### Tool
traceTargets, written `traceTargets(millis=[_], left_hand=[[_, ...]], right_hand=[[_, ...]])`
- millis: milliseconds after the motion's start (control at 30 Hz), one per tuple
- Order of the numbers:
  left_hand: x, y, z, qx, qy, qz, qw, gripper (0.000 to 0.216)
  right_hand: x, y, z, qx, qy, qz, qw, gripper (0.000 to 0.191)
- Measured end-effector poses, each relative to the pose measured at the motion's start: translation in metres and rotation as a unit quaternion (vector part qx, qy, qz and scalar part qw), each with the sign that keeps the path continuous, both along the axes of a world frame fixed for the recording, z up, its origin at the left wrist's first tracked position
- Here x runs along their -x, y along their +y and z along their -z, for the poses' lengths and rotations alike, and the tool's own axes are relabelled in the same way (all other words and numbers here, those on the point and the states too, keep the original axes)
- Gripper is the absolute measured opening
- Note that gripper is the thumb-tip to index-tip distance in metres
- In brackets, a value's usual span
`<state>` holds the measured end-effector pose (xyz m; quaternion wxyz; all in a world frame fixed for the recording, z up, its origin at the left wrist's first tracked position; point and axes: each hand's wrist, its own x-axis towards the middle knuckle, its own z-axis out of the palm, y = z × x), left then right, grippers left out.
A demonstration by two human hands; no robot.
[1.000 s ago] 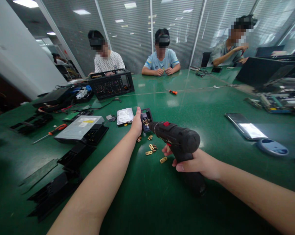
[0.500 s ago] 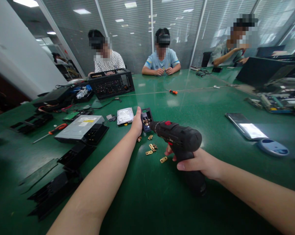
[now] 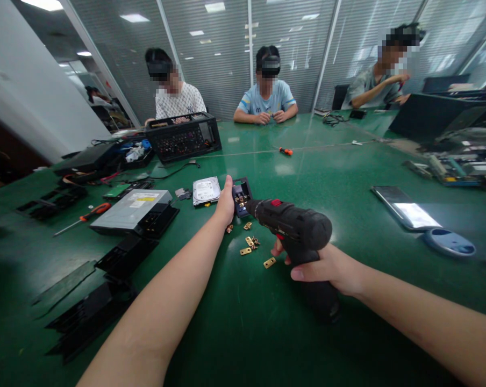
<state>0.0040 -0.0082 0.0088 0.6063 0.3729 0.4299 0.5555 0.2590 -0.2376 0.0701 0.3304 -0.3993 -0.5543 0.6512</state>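
Observation:
In the head view, my left hand [image 3: 226,201] is closed on the left side of a small dark box [image 3: 246,189] that has brass pieces inside it. My right hand [image 3: 322,267] grips a black cordless drill [image 3: 293,221] by its handle. The drill's nose points left into the box; whether its tip touches a piece inside is too small to tell. Several loose brass plates [image 3: 269,263] and small screws [image 3: 255,242] lie on the green table between my hands. Beside my left hand rests a hard drive [image 3: 206,191].
To the left are an optical drive [image 3: 124,209], an orange-handled screwdriver [image 3: 94,213] and black plastic parts [image 3: 93,312]. A computer case [image 3: 184,137] stands farther back. On the right lie a phone [image 3: 404,208] and a blue oval object [image 3: 449,242]. Three people sit across the table [image 3: 327,166].
My hands, the drill and the dark box stay practically where they were. Across the table, the person at the right has shifted slightly.

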Motion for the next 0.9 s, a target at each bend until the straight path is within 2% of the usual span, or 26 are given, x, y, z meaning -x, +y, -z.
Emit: traceTargets(millis=[633,900], left_hand=[[-0.001,0.000,-0.001,0.001,-0.012,-0.005,1.000,0.076],[-0.001,-0.002,-0.004,0.012,-0.016,-0.002,1.000,0.077]], right_hand=[[-0.003,0.002,0.001,-0.017,0.003,-0.015,1.000,0.060],[-0.003,0.003,0.013,-0.015,0.016,-0.002,1.000,0.067]])
